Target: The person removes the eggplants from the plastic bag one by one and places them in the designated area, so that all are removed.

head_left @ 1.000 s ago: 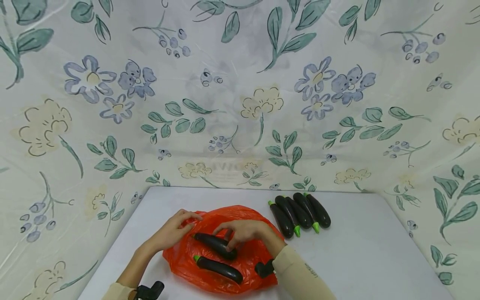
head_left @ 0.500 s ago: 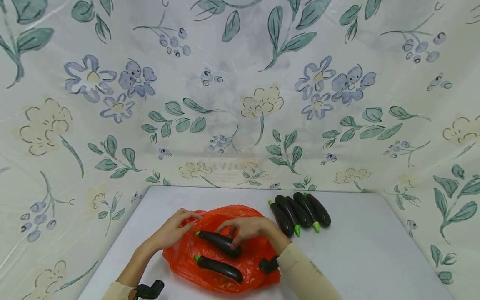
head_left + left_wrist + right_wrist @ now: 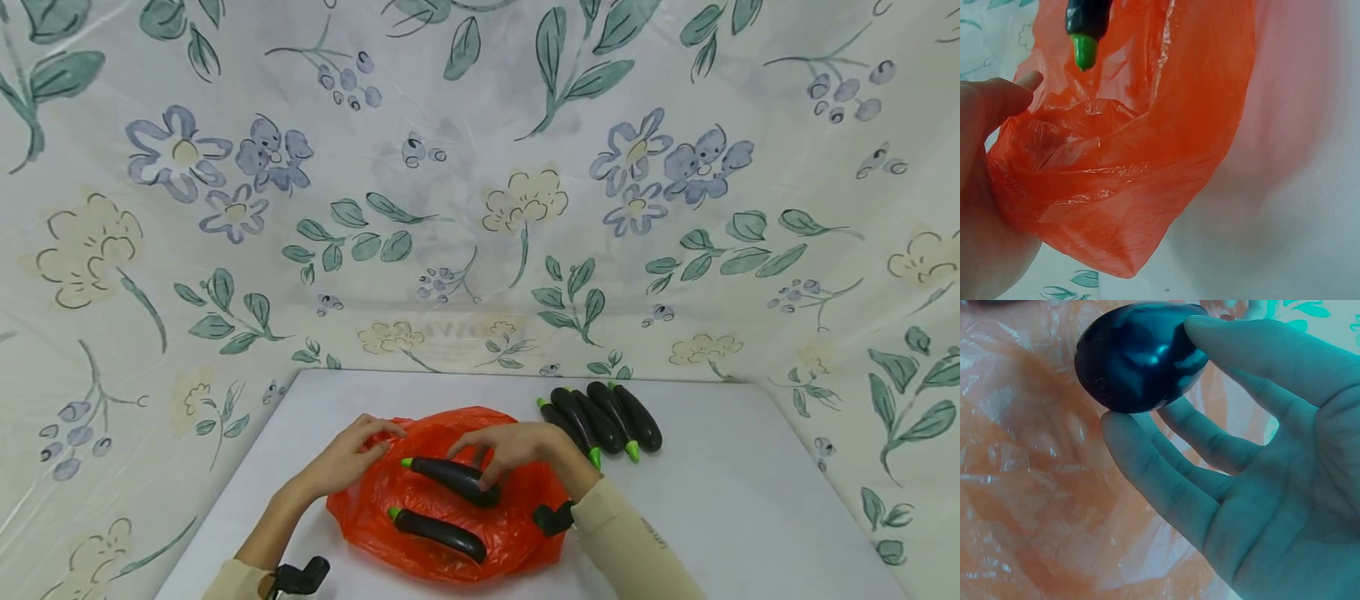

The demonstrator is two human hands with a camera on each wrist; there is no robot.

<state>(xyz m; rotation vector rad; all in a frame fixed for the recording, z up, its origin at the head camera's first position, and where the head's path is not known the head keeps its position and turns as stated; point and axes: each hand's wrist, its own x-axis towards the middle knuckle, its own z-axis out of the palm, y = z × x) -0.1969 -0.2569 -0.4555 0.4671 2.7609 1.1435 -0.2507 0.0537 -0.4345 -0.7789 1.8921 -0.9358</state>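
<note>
A red plastic bag lies spread open on the white table. My left hand holds its far left edge, with the thumb over the film in the left wrist view. My right hand pinches a dark eggplant near its round end, thumb on one side and fingers on the other. That eggplant's green stem points left toward my left hand. In the right wrist view, the glossy round end sits at the fingertips, over the bag. A second eggplant lies on the bag, nearer to me.
Several more eggplants lie side by side at the back of the white table, right of the bag and partly behind my right forearm. A flower-patterned cloth hangs behind the table and along both sides.
My right hand has moved right and slightly away from me with the eggplant, widening the gap to the second one. My left hand has stayed at the bag's edge.
</note>
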